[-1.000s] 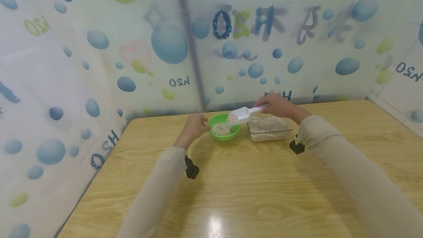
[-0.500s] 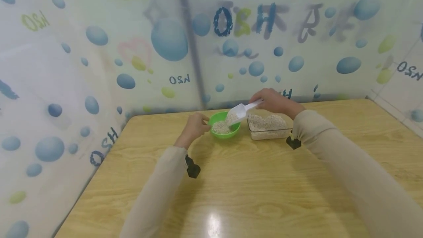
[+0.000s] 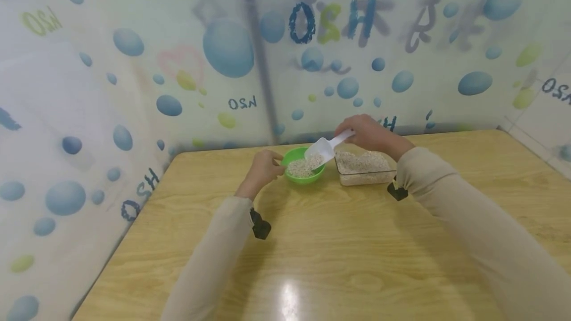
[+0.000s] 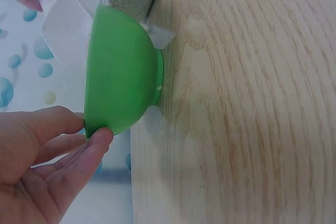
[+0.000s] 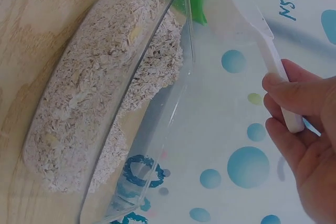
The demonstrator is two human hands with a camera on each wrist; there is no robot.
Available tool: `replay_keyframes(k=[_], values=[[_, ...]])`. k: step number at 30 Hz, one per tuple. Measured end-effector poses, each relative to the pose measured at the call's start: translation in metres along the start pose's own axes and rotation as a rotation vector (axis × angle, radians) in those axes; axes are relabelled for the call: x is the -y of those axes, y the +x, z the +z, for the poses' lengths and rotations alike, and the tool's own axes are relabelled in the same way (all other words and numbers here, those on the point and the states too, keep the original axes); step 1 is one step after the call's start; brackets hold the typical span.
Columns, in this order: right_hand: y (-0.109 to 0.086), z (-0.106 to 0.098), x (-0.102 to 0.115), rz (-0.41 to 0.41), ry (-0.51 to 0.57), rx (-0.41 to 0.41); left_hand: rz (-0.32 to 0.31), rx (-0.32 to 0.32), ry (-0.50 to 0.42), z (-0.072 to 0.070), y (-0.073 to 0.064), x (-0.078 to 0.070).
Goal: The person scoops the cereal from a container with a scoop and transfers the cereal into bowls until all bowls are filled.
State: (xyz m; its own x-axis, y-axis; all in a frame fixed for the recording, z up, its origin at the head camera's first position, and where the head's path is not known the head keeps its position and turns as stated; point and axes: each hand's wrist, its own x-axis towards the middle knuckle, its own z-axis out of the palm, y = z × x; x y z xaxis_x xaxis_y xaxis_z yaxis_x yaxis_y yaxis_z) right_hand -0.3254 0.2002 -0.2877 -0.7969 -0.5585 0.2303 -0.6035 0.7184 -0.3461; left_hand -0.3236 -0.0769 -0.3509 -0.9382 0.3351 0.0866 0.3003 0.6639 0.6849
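Observation:
My left hand (image 3: 264,171) pinches the rim of a green bowl (image 4: 122,72) between thumb and fingers at its left side. Pale flakes that look like oats (image 3: 299,168) lie inside the bowl. In my right hand (image 3: 367,133) is the handle of a white scoop (image 3: 322,149), gripped between thumb and curled fingers in the right wrist view. The scoop tilts down over the bowl's right side, with flakes at its lip. To the right of the bowl stands a clear rectangular container (image 5: 186,30) holding more flakes (image 5: 89,87), just below my right hand.
All of this stands near the back edge of a wooden table (image 3: 312,241). Close behind rises a pale curtain-like wall (image 3: 178,63) printed with blue and green dots. Dark devices (image 3: 260,226) are strapped at both wrists.
The scoop has tipped further down over the bowl, and its flakes have slid to the lip and into the bowl. My right hand has risen slightly; the left keeps its hold on the rim.

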Motion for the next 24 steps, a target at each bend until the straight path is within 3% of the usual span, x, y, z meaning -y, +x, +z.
replay_keyframes(k=[6, 7, 10, 19, 24], values=[[-0.003, 0.002, 0.002, -0.037, 0.008, -0.046, -0.028, 0.019, -0.031, 0.001, 0.002, 0.003], [-0.004, 0.002, 0.002, -0.040, 0.012, -0.049, -0.001, 0.014, -0.037, 0.001, 0.003, 0.005], [-0.006, 0.002, 0.004, -0.042, 0.021, -0.050, -0.003, 0.020, -0.029, 0.000, 0.005, 0.006], [-0.009, -0.003, 0.018, -0.046, -0.017, -0.040, -0.034, 0.021, -0.003, -0.004, -0.003, -0.006], [-0.010, -0.005, 0.023, -0.051, -0.069, -0.044, -0.032, 0.021, -0.015, -0.004, -0.004, -0.005]])
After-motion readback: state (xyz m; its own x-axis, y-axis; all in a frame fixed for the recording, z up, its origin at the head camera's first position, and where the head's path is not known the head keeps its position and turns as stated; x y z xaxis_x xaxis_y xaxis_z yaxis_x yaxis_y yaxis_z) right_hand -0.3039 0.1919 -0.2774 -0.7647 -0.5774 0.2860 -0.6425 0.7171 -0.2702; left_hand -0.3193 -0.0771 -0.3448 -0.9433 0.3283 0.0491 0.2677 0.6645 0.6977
